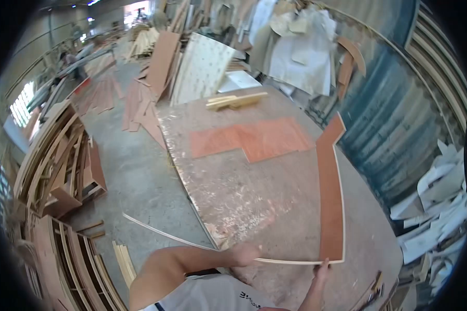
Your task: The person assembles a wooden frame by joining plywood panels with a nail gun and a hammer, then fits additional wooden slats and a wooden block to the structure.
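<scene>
A long reddish-brown board [331, 202] with an angled far end lies on the right side of the worktable. A thin pale strip [288, 262] follows its right edge, bends round the near corner and runs left along the near end. My left hand [244, 254] is closed round this strip, whose free tail sticks out past it over the floor. At the board's near end, my right hand [321, 269] pinches the edge where the strip lies; its fingers are partly hidden.
The worktable [233, 192] bears flat orange-red panels [254, 137] and a bundle of wooden strips [237, 100]. Curved wooden frames [57, 160] stand on the floor at left. Boards [201, 67] lean beyond the table; scrap sheets [436, 202] pile up at right by a corrugated wall.
</scene>
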The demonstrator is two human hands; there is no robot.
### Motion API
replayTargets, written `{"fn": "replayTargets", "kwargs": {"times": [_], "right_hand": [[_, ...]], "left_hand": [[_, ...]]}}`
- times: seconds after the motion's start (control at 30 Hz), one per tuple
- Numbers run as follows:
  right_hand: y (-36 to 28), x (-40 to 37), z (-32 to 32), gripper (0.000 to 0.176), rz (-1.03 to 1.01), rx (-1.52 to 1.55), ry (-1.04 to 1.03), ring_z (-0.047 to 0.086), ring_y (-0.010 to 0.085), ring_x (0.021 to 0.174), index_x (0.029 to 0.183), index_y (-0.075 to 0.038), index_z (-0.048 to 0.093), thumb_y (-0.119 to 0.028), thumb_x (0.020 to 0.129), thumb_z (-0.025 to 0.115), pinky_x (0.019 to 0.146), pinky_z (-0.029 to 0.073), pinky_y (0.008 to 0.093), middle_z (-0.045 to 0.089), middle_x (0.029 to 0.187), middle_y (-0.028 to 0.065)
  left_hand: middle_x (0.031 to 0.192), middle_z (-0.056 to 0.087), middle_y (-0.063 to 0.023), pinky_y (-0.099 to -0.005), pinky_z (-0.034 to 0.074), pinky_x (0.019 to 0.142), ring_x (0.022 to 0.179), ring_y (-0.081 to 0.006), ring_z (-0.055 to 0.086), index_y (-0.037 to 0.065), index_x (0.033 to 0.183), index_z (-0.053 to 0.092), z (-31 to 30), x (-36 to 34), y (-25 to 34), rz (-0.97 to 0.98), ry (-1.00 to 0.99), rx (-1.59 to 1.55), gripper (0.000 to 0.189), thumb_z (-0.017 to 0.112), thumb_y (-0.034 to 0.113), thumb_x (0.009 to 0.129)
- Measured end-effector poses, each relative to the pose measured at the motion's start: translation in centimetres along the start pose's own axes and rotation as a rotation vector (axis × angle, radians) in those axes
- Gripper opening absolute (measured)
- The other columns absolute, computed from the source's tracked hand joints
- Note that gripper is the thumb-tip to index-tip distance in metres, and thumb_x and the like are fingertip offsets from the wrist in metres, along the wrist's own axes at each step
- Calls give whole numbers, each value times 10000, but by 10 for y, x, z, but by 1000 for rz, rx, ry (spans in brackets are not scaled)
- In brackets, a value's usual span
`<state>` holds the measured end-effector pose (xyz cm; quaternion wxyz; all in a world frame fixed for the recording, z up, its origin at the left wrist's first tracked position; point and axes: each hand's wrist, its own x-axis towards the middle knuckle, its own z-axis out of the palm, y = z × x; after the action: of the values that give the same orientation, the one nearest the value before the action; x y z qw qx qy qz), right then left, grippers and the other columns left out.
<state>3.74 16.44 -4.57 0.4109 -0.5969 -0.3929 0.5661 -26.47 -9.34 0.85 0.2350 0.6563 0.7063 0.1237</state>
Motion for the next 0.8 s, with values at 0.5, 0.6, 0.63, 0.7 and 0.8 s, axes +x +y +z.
{"fn": "replayTargets", "kwargs": {"times": [0.5,0.6,0.63,0.7,0.8], "right_hand": [[30,-165,181,620,131,2,-218,592,267,1078,1411,-17,407,-439,979,546,831,522,366,536,1304,136],[57,-129,184,664,126,-5,-178,583,285,1099,1455,-3,360,-459,994,503,853,521,392,515,1351,163],[61,-131,190,648,58,56,-163,583,296,1097,1432,19,392,-448,997,502,858,519,411,529,1339,174],[83,-117,183,610,-67,90,-88,582,319,1091,1361,67,464,-429,1006,490,883,511,447,554,1308,208],[66,-146,201,562,-158,-506,282,585,337,1150,1298,58,537,-428,1023,475,996,466,440,598,1244,236]], "left_hand": [[1070,678,-216,-444,515,864,1019,-382,650,41,1142,657,-58,-79,-109,56,105,-310,553,686,506,845],[1108,675,-211,-441,513,878,1039,-377,647,43,1165,646,-92,-143,-134,-120,-61,-413,562,682,512,857],[1111,675,-208,-442,512,880,1043,-375,646,43,1173,644,-89,-149,-155,-134,-5,-500,561,679,509,862],[1117,675,-203,-446,511,884,1051,-372,645,44,1188,641,-72,-160,-210,-171,115,-659,559,674,504,871],[1107,679,-198,-447,512,882,1037,-368,652,47,1202,640,-66,-171,-290,-183,296,-572,569,666,511,874]]}}
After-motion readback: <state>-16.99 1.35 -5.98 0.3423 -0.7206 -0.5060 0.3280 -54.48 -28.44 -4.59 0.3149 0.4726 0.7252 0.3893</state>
